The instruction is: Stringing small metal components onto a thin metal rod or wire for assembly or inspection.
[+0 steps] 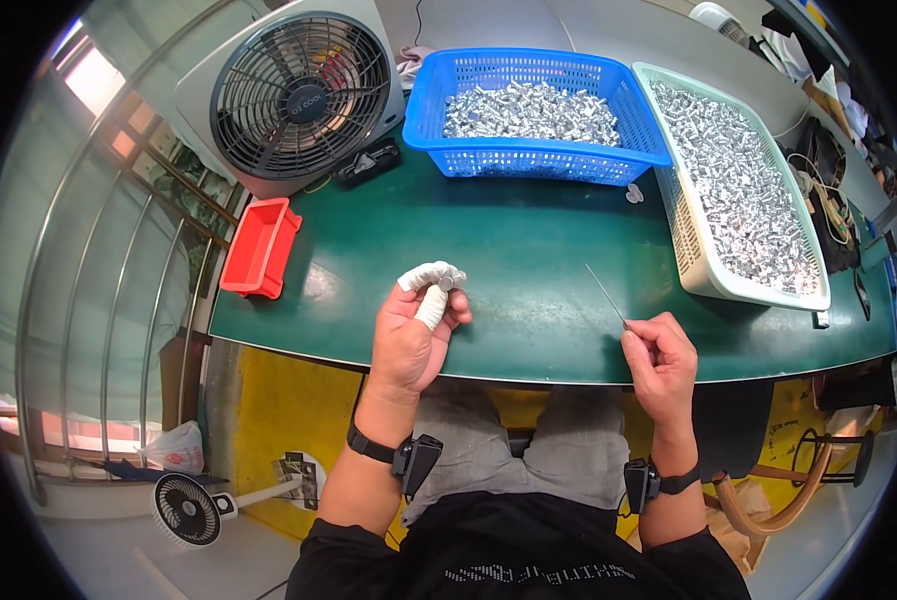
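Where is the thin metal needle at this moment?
In the head view, the thin metal needle is pinched in the right hand, over the green table, pointing toward the blue basket.

A green table (529, 290) fills the middle of the frame. At its far edge, upper centre, stands a blue basket (529, 160) heaped with small silvery metal pieces, and just to its right a white basket (694, 265) with more of the same. A grey box fan (299, 95) stands at the upper left, a black remote (367, 163) just below it. A red bin (261, 248) sits at the table's left edge. A small white fan (191, 507) stands on the floor, lower left.
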Motion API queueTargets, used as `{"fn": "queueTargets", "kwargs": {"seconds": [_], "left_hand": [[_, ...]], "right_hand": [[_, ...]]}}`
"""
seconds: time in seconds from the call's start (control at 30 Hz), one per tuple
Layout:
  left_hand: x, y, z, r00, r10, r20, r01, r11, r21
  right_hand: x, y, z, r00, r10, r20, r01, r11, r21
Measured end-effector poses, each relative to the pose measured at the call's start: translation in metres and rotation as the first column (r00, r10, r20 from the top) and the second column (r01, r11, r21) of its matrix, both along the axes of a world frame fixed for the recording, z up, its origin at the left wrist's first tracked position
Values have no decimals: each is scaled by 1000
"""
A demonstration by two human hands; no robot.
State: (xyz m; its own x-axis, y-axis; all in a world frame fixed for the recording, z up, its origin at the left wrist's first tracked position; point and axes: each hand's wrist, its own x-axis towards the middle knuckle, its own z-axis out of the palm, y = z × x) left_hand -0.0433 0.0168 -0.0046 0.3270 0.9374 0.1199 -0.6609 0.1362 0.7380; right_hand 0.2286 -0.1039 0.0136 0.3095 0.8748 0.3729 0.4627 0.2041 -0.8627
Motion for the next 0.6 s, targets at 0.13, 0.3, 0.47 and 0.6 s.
{"fn": "queueTargets", "kwargs": {"seconds": [0.13, 0.3, 0.47, 0.6], "left_hand": [[-1, 1, 0, 1000, -4, -6, 4, 1000, 8], [5, 2, 4, 1000, 0, -13, 0, 1000, 13], [9, 6, 9, 996, -22, -81, 19, 999, -39], [45, 8, 55, 921, -80, -381, 92, 996, 15]], "right_hand": [[1, 1, 1, 1000, 21, 17, -21, 1000, -18], [2, 1, 4, 1000, 7, 10, -7, 1000, -3], [7, 2, 5, 992, 6, 123, -15, 997, 71], [4, 1, 0, 994, -11, 109, -3, 992, 127]]}}
